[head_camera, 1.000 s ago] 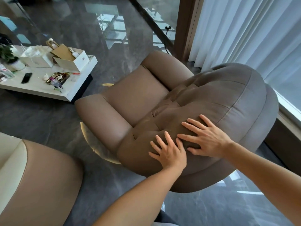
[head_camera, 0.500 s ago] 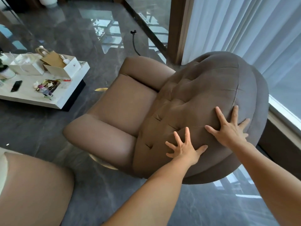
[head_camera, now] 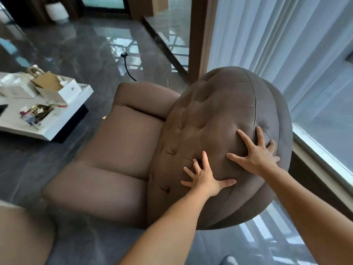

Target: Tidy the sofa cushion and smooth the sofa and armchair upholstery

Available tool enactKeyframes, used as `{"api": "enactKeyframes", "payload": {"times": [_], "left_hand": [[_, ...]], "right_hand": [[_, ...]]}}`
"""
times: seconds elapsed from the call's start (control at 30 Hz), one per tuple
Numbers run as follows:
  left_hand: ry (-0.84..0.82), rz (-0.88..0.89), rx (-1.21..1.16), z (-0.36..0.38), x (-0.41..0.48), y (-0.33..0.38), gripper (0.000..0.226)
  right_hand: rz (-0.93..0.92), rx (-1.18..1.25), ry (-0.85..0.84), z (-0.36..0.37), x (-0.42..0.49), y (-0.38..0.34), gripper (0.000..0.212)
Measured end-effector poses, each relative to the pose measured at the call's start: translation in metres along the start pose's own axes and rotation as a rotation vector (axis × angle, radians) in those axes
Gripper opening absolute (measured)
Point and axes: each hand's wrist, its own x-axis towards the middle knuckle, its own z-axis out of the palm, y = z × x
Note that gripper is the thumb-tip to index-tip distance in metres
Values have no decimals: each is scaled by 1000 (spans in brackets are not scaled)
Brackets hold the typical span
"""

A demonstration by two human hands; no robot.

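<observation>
Head view: a person stands behind the brown, round-backed upholstered armchair point(head_camera: 133, 142), looking down over its backrest toward the seat.
Step in hand: both hands are laid on the tufted, rounded backrest cushion point(head_camera: 214, 119), which reads as smoothing of the armchair fabric.
Left hand: the left hand point(head_camera: 205, 177) lies flat on the lower near part of the backrest, fingers spread wide, thumb out to the side, gripping nothing.
Right hand: the right hand point(head_camera: 256, 154) presses near the backrest's piped seam toward its window-side edge, fingers fanned and splayed, closed on nothing.
Armchair place: it stands on the glossy grey stone floor point(head_camera: 76, 50), its back near the sheer white curtain point(head_camera: 286, 44) and window, its seat facing the low white coffee table point(head_camera: 63, 123).
Armchair look: the backrest is plump and button-tufted, with shallow dimples and soft creases; the seat cushion and both padded arms look even, with no obvious rumples.
Done, as I judge: the seat and arms appear tidy already, though I cannot tell whether they were worked.
Left, as I judge: the rest of the backrest is still to be stroked flat; only a tan corner of other furniture point(head_camera: 23, 232) shows at the lower left edge, so the sofa and cushion cannot be assessed.
</observation>
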Motion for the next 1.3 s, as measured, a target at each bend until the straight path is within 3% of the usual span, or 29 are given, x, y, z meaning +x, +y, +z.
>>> {"api": "enactKeyframes", "payload": {"times": [0.23, 0.4, 0.8, 1.0, 1.13, 1.3], "left_hand": [[77, -62, -63, 18, 8, 43, 137], [107, -97, -78, 16, 14, 48, 117], [84, -115, -98, -6, -9, 23, 120], [180, -132, -122, 2, -37, 22, 110], [237, -172, -10, 5, -54, 24, 92], [254, -114, 106, -8, -77, 21, 59]], "right_hand": [[-225, -146, -50, -34, 52, 45, 97], [-259, -141, -131, -52, 59, 43, 95], [-312, -194, -150, -52, 26, 16, 96], [-318, -257, -161, -52, 21, 13, 99], [-322, -398, -112, -55, 15, 7, 100], [-603, -510, 47, -61, -8, -6, 76]]}}
